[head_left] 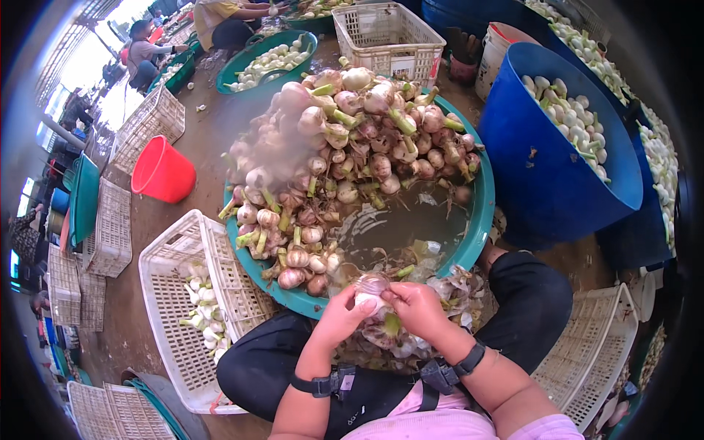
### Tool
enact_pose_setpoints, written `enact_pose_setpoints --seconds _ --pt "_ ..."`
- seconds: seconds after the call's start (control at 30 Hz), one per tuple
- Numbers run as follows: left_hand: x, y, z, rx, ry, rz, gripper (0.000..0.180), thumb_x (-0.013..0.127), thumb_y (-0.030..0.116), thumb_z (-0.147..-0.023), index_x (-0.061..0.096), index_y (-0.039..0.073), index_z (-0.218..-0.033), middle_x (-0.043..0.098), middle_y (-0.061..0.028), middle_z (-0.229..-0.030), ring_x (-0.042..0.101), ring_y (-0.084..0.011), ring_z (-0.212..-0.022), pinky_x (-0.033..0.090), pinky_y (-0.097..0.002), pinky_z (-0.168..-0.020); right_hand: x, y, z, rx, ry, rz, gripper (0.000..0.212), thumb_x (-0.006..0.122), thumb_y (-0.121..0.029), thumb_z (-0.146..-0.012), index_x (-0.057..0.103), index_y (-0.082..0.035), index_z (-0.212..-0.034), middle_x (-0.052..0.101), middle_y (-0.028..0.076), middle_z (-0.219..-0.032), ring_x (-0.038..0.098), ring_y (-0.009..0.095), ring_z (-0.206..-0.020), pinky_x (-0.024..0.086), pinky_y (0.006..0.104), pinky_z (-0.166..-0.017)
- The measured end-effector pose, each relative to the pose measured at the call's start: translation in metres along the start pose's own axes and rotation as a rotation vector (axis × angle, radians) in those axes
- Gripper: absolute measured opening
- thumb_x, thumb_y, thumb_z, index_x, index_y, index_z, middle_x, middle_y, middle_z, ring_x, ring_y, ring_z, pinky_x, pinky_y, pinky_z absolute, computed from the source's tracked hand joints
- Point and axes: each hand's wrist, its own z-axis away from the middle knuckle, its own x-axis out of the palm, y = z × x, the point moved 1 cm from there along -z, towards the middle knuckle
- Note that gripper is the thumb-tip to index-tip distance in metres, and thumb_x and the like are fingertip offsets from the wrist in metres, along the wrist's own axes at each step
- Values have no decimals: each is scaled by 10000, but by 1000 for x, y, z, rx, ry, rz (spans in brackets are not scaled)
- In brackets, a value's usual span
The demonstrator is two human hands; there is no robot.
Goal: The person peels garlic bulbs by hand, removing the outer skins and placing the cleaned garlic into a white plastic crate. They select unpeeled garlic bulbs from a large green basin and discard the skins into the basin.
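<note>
Just over the near rim of a big green tub (482,209), both my hands are closed on one garlic bulb (372,284). Purple-streaked skin covers its top, and a white peeled part shows below. My left hand (343,314) grips it from the left. On the other side, the fingers of my right hand (416,306) pinch its skin. A heap of unpeeled garlic bulbs (345,139) with cut stems fills much of the tub, beside murky water (403,231). Loose garlic skins (389,337) lie piled below my hands, between my legs.
At my left, a white plastic crate (172,359) holds peeled garlic. A red bucket (165,170) stands farther off. To the right, a tall blue barrel (513,147) contains white bulbs, with another crate (587,352) nearer me. Beyond the tub sit a green basin (308,55), an upright crate (389,37) and other people.
</note>
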Motion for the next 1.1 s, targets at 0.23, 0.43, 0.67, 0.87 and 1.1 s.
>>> enact_pose_setpoints --seconds 0.23,0.43,0.67,0.87,1.1 --pt "7 8 9 198 -86 -55 668 658 36 -653 386 -52 -1257 492 -95 -1159 476 -150 -1067 372 -282 -926 3 40 -13 472 -131 -838 259 515 -207 -888 602 32 -937 646 106 -805 623 189 -685 486 320 -585" --pt "25 30 21 766 202 -1043 536 571 -10 -647 533 115 -1167 289 -216 -1379 282 -396 -1271 235 -431 -1041 3 32 -15 307 -65 -903 273 515 -208 -894 564 33 -1014 628 82 -906 597 142 -781 486 280 -701" --pt "12 4 10 571 256 436 168 481 -12 -841 511 94 -968 394 -122 -1326 454 -316 -1154 377 -412 -964 -1 -13 0 362 41 -1383 164 505 -259 -896 529 -97 -890 523 -19 -620 445 61 -456 330 209 -394" --pt "-69 60 74 866 1144 446 128 420 33 -880 475 43 -996 513 -133 -1151 501 -233 -1064 418 -372 -907 -59 37 20 62 -52 -6 214 534 -245 -843 551 -89 -989 616 68 -754 579 213 -609 472 325 -532" --pt "-61 71 90 818 1458 -246 133 477 86 -881 541 1 -962 539 -30 -818 505 -130 -756 420 -261 -725 13 -26 -70 -241 -41 504 364 533 -144 -712 566 -105 -1072 593 124 -1026 557 311 -944 466 403 -790"
